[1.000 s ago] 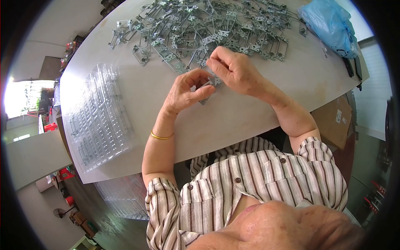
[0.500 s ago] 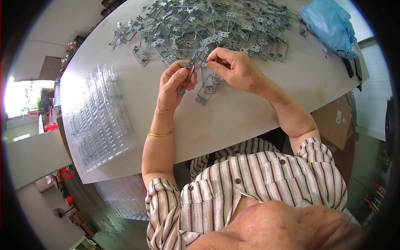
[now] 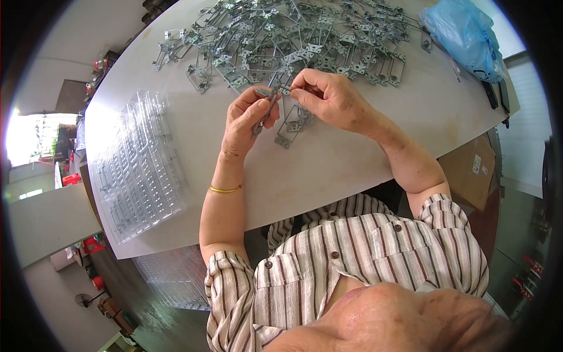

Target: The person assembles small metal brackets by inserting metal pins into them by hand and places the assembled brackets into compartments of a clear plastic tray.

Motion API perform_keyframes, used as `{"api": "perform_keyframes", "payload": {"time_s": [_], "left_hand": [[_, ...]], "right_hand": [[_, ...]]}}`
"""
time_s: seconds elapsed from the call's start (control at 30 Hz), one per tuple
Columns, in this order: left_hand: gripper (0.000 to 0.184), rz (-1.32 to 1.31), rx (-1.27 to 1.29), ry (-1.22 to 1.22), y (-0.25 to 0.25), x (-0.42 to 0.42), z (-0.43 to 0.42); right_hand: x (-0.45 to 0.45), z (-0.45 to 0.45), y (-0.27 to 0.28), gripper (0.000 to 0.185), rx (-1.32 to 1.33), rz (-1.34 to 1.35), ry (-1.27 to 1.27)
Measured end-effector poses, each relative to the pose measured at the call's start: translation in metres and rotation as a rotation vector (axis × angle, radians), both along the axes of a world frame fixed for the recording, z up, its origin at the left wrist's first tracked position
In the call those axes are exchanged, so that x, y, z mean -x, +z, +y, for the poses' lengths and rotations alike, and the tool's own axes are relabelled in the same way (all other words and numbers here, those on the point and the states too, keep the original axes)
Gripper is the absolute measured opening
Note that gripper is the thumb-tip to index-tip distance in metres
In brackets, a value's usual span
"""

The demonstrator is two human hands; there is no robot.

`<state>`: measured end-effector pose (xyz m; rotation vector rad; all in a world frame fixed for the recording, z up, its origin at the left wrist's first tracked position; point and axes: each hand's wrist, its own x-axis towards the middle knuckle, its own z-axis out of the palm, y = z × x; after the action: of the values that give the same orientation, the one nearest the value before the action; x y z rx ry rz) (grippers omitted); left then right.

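Between thumb and fingers, my left hand [image 3: 245,117] grips a small metal bracket [image 3: 272,100] with a thin rod. My right hand [image 3: 334,100] pinches the rod side of that same piece, with thumb and index finger pressed together; the exact contact is too small to make out. Just below the hands, a few loose metal brackets [image 3: 284,141] joined by rods lie on the table. Beyond my fingers spreads a large tangled heap of similar metal brackets [image 3: 305,53].
A clear plastic tray [image 3: 141,170] with rows of moulded pockets lies on the white table [image 3: 328,170] at the left. A blue plastic bag [image 3: 463,38] sits at the back right. Below the table's right edge stands a cardboard box [image 3: 472,170].
The bracket in my left hand has turned slightly, and that hand has shifted a little to the right. My right hand stays almost where it was, still pinching.
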<state>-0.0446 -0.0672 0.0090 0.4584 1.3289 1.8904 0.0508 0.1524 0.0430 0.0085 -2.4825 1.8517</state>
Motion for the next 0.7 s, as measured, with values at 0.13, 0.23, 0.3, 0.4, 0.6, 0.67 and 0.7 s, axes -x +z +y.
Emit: {"api": "perform_keyframes", "payload": {"time_s": [0.13,0.23,0.3,0.4,0.6,0.67,0.7], "left_hand": [[0.035,0.051,0.037,-0.04,-0.003,0.0,0.0],[0.036,0.067,0.08,-0.062,-0.001,-0.002,0.001],[0.037,0.063,0.09,-0.068,-0.001,-0.004,0.002],[0.038,0.052,0.089,-0.088,-0.002,-0.004,0.002],[0.051,0.069,0.129,-0.169,-0.001,-0.003,0.001],[0.051,0.056,0.162,-0.198,0.001,-0.005,0.0],[0.052,0.057,0.17,-0.222,0.002,-0.006,0.0]], "right_hand": [[0.0,0.001,0.001,0.013,0.003,-0.028,-0.001],[0.002,0.003,0.003,0.017,0.193,-0.161,0.046],[0.004,0.006,0.001,0.02,0.343,-0.251,0.104],[0.008,0.011,-0.007,0.024,0.499,-0.319,0.196],[0.008,0.017,-0.001,0.027,0.589,-0.384,0.273],[0.009,0.017,-0.006,0.027,0.543,-0.398,0.278],[0.008,0.014,-0.003,0.026,0.496,-0.401,0.23]]}}
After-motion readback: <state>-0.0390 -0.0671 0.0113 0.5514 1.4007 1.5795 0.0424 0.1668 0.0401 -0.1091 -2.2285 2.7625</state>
